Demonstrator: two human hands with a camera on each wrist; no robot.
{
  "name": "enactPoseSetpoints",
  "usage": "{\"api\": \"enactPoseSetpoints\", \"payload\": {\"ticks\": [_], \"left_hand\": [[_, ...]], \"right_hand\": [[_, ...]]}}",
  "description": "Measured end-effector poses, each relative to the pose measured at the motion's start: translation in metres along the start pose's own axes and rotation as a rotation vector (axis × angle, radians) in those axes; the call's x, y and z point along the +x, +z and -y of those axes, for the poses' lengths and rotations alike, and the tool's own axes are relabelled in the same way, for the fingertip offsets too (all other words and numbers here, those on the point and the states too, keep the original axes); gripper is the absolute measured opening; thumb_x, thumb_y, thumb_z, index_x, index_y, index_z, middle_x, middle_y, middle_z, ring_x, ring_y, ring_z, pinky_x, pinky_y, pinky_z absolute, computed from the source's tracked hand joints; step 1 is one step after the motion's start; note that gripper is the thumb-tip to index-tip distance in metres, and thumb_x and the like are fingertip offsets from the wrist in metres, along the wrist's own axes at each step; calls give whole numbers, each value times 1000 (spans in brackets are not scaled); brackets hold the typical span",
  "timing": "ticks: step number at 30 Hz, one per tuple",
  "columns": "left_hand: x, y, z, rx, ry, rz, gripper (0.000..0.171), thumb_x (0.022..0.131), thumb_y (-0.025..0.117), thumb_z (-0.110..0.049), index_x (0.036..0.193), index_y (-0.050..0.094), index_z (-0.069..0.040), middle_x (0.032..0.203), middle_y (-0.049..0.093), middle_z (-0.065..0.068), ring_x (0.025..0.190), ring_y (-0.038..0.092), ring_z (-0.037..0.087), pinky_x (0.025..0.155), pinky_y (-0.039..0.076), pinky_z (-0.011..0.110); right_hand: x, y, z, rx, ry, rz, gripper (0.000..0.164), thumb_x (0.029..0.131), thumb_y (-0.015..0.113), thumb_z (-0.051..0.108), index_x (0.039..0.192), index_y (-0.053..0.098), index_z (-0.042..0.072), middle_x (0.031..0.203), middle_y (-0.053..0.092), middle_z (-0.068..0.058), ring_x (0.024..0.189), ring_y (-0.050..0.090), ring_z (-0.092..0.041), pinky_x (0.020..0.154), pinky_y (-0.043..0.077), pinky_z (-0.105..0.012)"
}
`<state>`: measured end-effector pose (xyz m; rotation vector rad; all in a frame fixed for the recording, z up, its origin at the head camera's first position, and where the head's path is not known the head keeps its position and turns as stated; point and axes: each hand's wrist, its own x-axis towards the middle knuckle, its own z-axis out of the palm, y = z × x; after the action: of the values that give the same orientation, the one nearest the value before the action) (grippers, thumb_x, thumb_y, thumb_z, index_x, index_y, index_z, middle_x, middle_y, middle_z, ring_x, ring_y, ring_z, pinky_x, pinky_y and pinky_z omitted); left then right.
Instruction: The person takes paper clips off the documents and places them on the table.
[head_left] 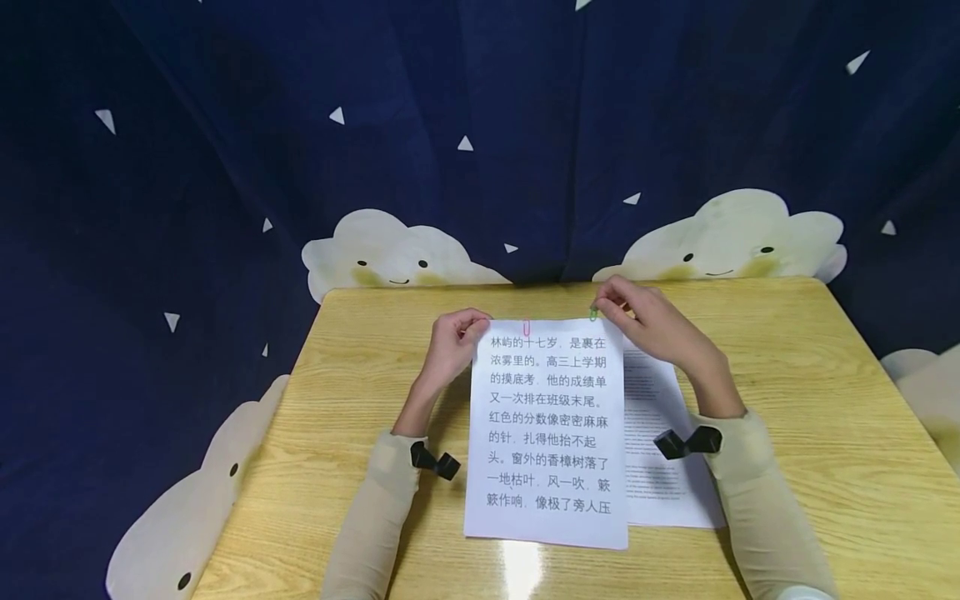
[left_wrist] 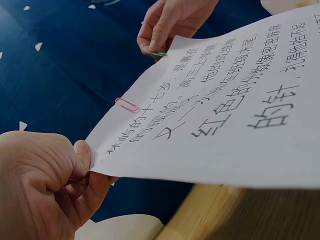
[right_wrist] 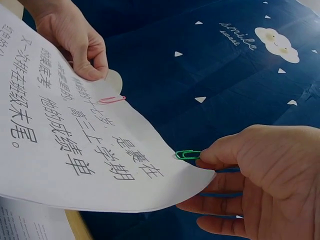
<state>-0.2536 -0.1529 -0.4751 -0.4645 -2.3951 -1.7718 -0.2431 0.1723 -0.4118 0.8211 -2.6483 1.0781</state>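
Observation:
A printed sheet of paper point(head_left: 547, 433) with large Chinese characters is held up above the table. My left hand point(head_left: 456, 337) pinches its top left corner between thumb and fingers. A pink paper clip point(left_wrist: 128, 105) sits on the top edge, nearer the left corner. Towards the right corner, a green paper clip point(right_wrist: 188, 155) is partly on the same edge, its outer end sticking out past the paper. My right hand point(head_left: 648, 321) pinches that outer end with the thumb, and its other fingers point(right_wrist: 220, 205) are behind the paper's corner.
Another sheet with small print point(head_left: 667, 450) lies on the wooden table point(head_left: 795, 433), partly covered by the held sheet. Behind the table hangs a dark blue curtain point(head_left: 450, 83) with clouds and white triangles. Black pieces point(head_left: 688, 442) are strapped at both wrists.

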Motion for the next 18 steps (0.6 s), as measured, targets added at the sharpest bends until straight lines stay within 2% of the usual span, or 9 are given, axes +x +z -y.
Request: {"api": "enactPoseSetpoints", "payload": {"ticks": [10,18], "left_hand": [[1,2,2,-2,-1,-6,17,104,61,-3,98,76,2,85,75,16,63,66,17,52,50,25],[1,1,2,-4,-6,-8,17,104,61,-3,100,77,2,86,74,16,63,66,17,52,50,25]], "right_hand": [[0,-4,-6,-8,-12,8,11,108,57,14,107,66,7,95,67,-4,86,60,-21,74,47,-30],[-3,-10,-7,-7,13,-11,12,108,58,14,108,66,6,97,69,-5,90,63,-20,76,48,-28]]}}
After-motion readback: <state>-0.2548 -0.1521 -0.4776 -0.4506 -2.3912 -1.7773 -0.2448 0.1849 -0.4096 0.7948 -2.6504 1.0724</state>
